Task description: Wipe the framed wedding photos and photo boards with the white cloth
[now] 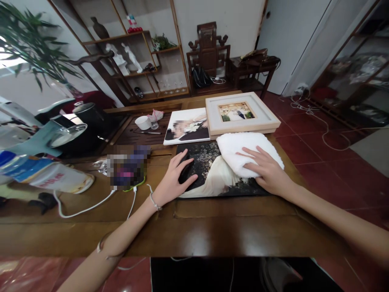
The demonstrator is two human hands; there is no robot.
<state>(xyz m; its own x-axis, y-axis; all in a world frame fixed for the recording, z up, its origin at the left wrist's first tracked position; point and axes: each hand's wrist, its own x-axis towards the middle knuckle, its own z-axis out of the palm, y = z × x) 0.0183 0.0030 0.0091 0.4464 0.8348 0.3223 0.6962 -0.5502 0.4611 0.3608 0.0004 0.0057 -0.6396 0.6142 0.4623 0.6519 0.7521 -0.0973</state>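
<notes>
A dark photo panel (214, 178) showing a pale gown lies flat on the wooden table in front of me. My left hand (179, 176) rests at its left edge, fingers spread. A folded white towel (234, 152) covers the panel's right part. On top of the towel lies my right hand (264, 166), its fingers stretched out and spread over the cloth. Just behind the panel are a white-edged photo print (194, 127) and, to its right, a light wooden picture frame (214, 117) with a small photo inside.
At the left stand a printed plastic tub (63, 176), a black pot (71, 138) and a charging phone (129, 170) with white cables. A white cup (142, 123) sits on the tea tray (130, 136). A carved chair (208, 52) stands behind the table.
</notes>
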